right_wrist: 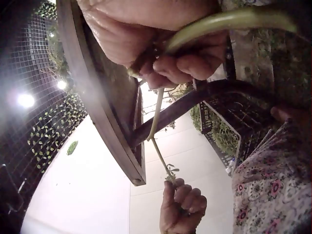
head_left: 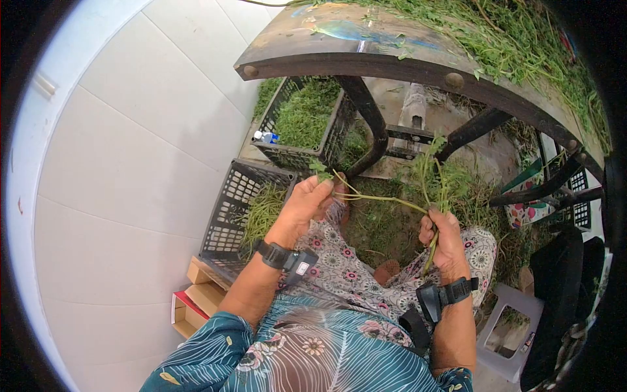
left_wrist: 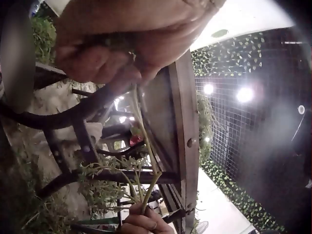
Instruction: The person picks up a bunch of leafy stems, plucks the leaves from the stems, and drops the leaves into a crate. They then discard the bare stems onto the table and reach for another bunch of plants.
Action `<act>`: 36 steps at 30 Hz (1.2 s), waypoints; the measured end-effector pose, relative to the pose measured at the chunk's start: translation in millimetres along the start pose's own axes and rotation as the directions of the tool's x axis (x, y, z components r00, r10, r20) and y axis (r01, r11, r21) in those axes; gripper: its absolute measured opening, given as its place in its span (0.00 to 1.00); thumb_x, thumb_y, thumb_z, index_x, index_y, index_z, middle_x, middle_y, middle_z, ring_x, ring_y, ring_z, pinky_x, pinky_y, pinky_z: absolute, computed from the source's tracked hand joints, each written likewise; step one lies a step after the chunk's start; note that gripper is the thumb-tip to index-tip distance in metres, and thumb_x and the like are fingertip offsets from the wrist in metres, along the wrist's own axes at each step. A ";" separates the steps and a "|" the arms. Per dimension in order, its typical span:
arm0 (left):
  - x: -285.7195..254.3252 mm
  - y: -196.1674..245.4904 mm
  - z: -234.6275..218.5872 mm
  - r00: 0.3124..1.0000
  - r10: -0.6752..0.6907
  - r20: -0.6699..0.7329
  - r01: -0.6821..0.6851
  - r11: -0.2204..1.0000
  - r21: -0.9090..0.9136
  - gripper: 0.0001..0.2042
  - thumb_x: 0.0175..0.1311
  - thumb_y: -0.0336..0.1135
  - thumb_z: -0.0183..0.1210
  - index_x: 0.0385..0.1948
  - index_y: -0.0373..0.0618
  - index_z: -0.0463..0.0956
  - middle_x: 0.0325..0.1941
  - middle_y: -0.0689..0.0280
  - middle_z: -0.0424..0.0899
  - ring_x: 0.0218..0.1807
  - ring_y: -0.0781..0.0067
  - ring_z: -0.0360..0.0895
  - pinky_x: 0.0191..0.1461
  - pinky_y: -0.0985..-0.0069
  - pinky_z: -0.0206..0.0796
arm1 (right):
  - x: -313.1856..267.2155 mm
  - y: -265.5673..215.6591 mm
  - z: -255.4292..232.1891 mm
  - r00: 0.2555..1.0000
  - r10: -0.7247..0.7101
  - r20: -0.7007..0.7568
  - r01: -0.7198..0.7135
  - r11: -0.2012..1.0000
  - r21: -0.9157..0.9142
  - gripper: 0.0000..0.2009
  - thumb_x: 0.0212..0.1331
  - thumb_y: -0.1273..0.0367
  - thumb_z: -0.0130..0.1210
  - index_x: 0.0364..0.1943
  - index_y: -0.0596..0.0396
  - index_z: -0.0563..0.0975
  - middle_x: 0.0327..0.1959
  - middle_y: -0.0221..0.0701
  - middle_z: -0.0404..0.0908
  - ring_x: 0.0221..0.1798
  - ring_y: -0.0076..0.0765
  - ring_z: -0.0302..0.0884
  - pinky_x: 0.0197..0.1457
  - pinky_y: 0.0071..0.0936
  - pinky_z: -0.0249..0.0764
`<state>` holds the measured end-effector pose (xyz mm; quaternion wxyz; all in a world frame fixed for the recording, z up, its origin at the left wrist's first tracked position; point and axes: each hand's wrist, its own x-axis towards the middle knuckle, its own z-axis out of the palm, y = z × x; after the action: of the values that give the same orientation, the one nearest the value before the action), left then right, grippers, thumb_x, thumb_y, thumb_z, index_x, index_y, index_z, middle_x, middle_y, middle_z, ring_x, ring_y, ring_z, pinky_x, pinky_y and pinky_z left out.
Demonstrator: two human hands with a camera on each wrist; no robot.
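Note:
Between the two hands stretches a green leafy stem [head_left: 385,198], held above the lap. My left hand [head_left: 308,199] pinches its thinner end, where a few small leaves stick out past the fingers. With curled fingers my right hand [head_left: 445,238] grips the thicker part of the stem, and its cut end pokes out below the fist. Feathery leaves [head_left: 444,179] spread up from the right hand. In the right wrist view the thick stem [right_wrist: 229,24] passes through the fist, and the left hand [right_wrist: 181,207] holds the far end.
A black crate [head_left: 222,209] of bare green stems [head_left: 261,212] stands by my left leg. Behind it another crate [head_left: 287,151] holds leafy greens [head_left: 307,114] and a small bottle [head_left: 266,136]. The wooden table [head_left: 281,55] bears heaped greens; a grey stool [head_left: 509,330] is at right.

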<state>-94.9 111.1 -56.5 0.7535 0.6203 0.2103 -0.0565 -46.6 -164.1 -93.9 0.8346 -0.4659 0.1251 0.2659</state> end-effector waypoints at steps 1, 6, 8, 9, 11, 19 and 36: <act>-0.1 -0.4 -1.0 1.000 -0.008 0.030 0.007 0.999 0.047 0.07 0.61 0.39 0.51 0.32 0.47 0.73 0.17 0.77 0.69 0.15 0.90 0.56 0.16 0.88 0.45 | 1.2 1.6 -1.6 0.999 -0.027 -0.022 0.028 1.000 0.011 0.06 0.58 0.67 0.51 0.31 0.53 0.68 0.20 0.27 0.69 0.17 0.19 0.61 0.18 0.17 0.58; -5.3 5.3 4.3 0.993 0.007 0.114 -0.048 0.930 0.365 0.05 0.59 0.35 0.51 0.28 0.46 0.74 0.19 0.79 0.67 0.19 0.89 0.57 0.20 0.87 0.48 | 4.2 2.1 -6.5 0.995 -0.075 -0.072 0.081 0.993 0.086 0.08 0.56 0.66 0.53 0.30 0.53 0.67 0.20 0.27 0.69 0.17 0.19 0.61 0.18 0.16 0.59; -5.6 2.9 4.7 0.988 0.046 0.149 -0.104 0.908 0.406 0.03 0.57 0.33 0.52 0.26 0.47 0.72 0.17 0.79 0.65 0.17 0.90 0.56 0.19 0.87 0.47 | 4.2 1.3 -7.2 0.993 -0.084 -0.077 0.092 0.991 0.099 0.08 0.56 0.66 0.53 0.30 0.53 0.67 0.20 0.27 0.69 0.18 0.18 0.61 0.18 0.16 0.59; -5.8 2.2 4.7 0.984 0.065 0.166 -0.131 0.896 0.425 0.03 0.56 0.32 0.52 0.25 0.48 0.71 0.15 0.79 0.64 0.17 0.90 0.56 0.18 0.88 0.46 | 4.5 1.4 -7.3 0.993 -0.084 -0.087 0.094 0.989 0.112 0.08 0.56 0.66 0.53 0.30 0.53 0.67 0.20 0.26 0.69 0.18 0.18 0.61 0.18 0.16 0.59; -8.6 5.9 4.2 0.975 0.029 0.219 -0.131 0.873 0.470 0.03 0.54 0.31 0.53 0.28 0.45 0.72 0.17 0.78 0.66 0.17 0.89 0.57 0.19 0.87 0.49 | 5.4 2.5 -8.4 0.991 -0.089 -0.097 0.101 0.987 0.124 0.07 0.56 0.66 0.53 0.30 0.53 0.68 0.20 0.26 0.69 0.18 0.18 0.62 0.18 0.16 0.59; 8.6 -19.6 -25.4 0.827 0.398 0.397 -0.449 0.043 0.893 0.09 0.49 0.31 0.54 0.31 0.38 0.70 0.18 0.63 0.69 0.21 0.75 0.69 0.26 0.76 0.61 | 0.4 1.5 -1.3 0.999 -0.024 -0.025 0.021 0.993 -0.119 0.06 0.56 0.68 0.50 0.32 0.53 0.68 0.20 0.26 0.69 0.19 0.20 0.63 0.20 0.19 0.61; 36.8 18.0 -83.0 0.998 -0.041 -0.038 -0.006 0.601 -0.799 0.06 0.58 0.29 0.49 0.23 0.47 0.62 0.22 0.72 0.62 0.20 0.81 0.55 0.20 0.84 0.50 | -13.0 -7.0 1.8 0.988 -0.008 0.156 0.021 0.997 -0.081 0.06 0.59 0.67 0.50 0.33 0.53 0.67 0.15 0.23 0.65 0.15 0.19 0.56 0.18 0.18 0.54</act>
<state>-75.9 201.2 -66.1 0.9449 0.2178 0.2389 0.0521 -53.5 -169.8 -82.0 0.8239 -0.4787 0.0452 0.3000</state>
